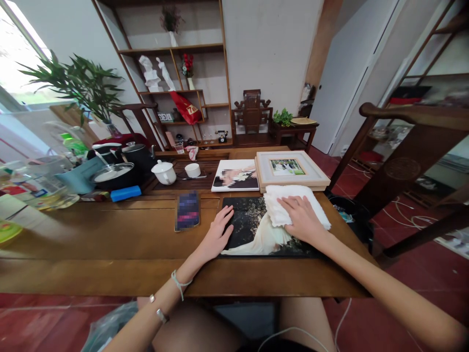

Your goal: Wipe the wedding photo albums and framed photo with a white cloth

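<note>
A dark photo print (252, 230) showing a white dress lies flat on the wooden table (110, 244) in front of me. My left hand (218, 234) rests on its left edge, fingers stretched out flat. My right hand (302, 217) presses a folded white cloth (289, 203) onto the print's upper right part, fingers spread over the cloth. Behind the print lie another photo print (236, 175) and a stack of light wooden picture frames (291, 168).
A phone (187, 210) lies left of the print. A tea tray with a white pot (164, 172) and cup (192, 169), a kettle (137, 156) and clutter fill the left. A dark wooden chair (410, 161) stands at right. Shelves (176, 73) line the back wall.
</note>
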`<action>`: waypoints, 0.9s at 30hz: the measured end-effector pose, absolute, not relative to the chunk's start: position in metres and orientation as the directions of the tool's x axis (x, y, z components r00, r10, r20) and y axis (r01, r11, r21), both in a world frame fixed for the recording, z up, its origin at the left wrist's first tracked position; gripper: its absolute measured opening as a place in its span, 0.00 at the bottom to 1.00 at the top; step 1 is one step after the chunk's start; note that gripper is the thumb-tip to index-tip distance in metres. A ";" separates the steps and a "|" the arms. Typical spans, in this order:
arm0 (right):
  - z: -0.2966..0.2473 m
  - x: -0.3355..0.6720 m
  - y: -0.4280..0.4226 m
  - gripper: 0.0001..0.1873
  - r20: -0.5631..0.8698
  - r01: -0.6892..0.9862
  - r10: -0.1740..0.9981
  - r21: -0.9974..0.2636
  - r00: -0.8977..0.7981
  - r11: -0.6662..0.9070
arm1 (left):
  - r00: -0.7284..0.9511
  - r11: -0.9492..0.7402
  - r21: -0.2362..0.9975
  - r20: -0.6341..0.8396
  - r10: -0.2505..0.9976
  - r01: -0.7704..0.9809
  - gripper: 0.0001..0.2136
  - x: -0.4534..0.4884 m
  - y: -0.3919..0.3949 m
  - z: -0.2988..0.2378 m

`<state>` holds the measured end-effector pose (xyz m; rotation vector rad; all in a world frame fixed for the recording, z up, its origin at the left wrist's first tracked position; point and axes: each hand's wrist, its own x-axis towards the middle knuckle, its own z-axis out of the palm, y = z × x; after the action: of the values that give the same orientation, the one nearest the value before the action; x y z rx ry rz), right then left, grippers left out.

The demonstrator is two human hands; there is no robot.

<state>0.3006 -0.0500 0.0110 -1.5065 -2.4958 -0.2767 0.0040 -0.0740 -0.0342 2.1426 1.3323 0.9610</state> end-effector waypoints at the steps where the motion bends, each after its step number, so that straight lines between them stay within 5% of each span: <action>1: 0.011 0.299 -0.060 0.40 0.271 0.880 0.841 0.061 -0.468 0.470 | 0.299 -0.437 0.674 0.319 0.899 0.596 0.21 0.004 -0.074 -0.034; 10: 0.012 0.291 -0.124 0.43 0.249 0.766 0.739 0.019 -0.626 0.642 | 0.303 -0.442 0.660 0.321 0.897 0.608 0.22 0.004 -0.074 -0.037; 18: 0.013 0.287 -0.055 0.38 0.277 0.863 0.828 0.013 -0.488 0.505 | 0.290 -0.395 0.663 0.270 0.918 0.636 0.22 0.005 -0.078 -0.036; 27: 0.028 0.244 -0.132 0.42 0.104 0.766 0.762 -0.010 -0.639 0.643 | 0.294 -0.392 0.673 0.261 0.920 0.627 0.22 0.005 -0.075 -0.037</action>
<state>0.2439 -0.1325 0.0280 -1.2863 -2.7574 -0.0526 0.0050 -0.0755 -0.0367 2.1214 1.3801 0.8767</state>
